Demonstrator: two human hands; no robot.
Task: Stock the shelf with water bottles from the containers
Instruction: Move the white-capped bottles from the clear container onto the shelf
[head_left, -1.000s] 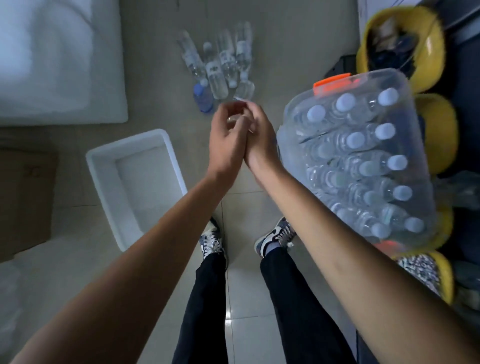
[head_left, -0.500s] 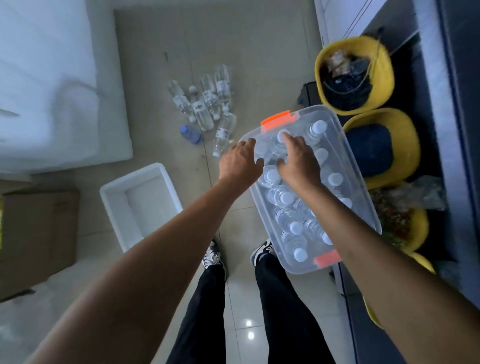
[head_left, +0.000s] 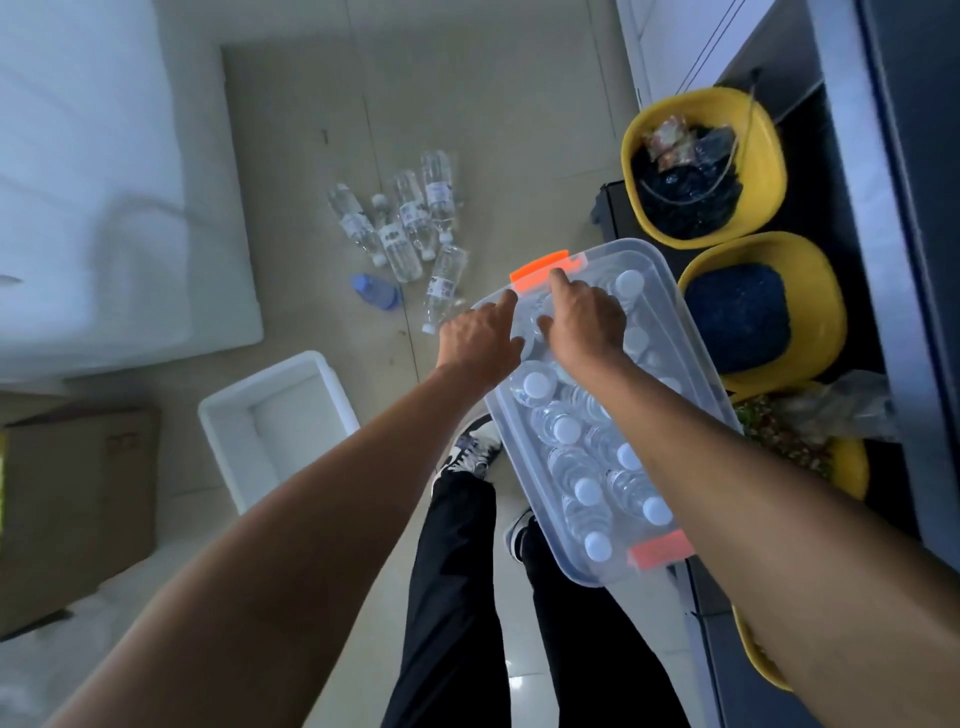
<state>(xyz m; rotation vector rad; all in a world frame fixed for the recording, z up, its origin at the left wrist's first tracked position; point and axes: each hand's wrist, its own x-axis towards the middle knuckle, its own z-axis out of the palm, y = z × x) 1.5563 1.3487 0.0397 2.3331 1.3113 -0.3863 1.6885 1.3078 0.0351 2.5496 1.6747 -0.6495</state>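
**Friend:** What's off to your left?

**Me:** A cardboard box, then a white tub on the floor, with loose bottles lying beyond it.

**Friend:** And your hands?

**Me:** My left hand rests on the lid's far corner, forefinger out, gripping nothing. My right hand lies on the lid beside it, its forefinger touching the orange latch.

**Friend:** Where's the water?

**Me:** The capped bottles stand packed inside the clear bin, just beside the shelf with the yellow bowls.

**Friend:** How would you open it cleanly?

**Me:** I'd press the lid steady with my left, hook the right forefinger under that latch and flip it. The near latch comes next, before I lift the lid, so the bin doesn't tip.
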